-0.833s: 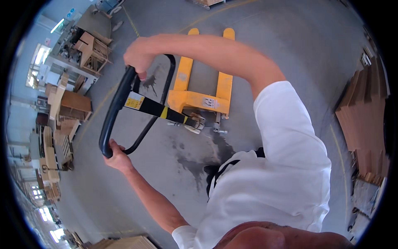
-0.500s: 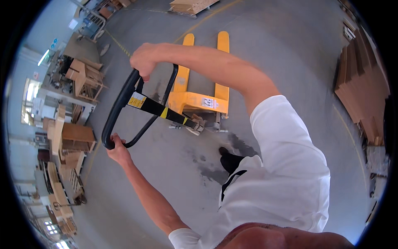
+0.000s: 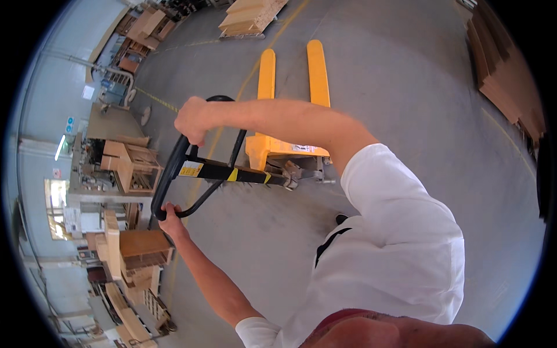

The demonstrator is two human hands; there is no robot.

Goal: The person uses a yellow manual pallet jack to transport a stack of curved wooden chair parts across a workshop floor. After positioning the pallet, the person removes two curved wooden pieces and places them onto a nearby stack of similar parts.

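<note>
Two yellow forks (image 3: 318, 74) extend away from the person on a pallet jack (image 3: 259, 152), which stands ahead on the gray floor (image 3: 394, 87), partly hidden behind the right forearm (image 3: 272, 114). From its base a black shaft (image 3: 220, 171) with yellow bands runs leftward to a black loop handle (image 3: 166, 174). The right hand (image 3: 193, 119) is closed over the handle's farther end, its fingers curled around the bar and partly out of sight; the left hand (image 3: 173, 219) grips the nearer corner, fingers wrapped around the tube. Beyond the forks, a stack of wooden boards (image 3: 249, 16) lies just beside a yellow floor line (image 3: 287, 24). Wooden furniture pieces (image 3: 145, 242) stand along the left, near a pale wall (image 3: 58, 93), and large brown sheets (image 3: 505, 72) stand together at the far right.
</note>
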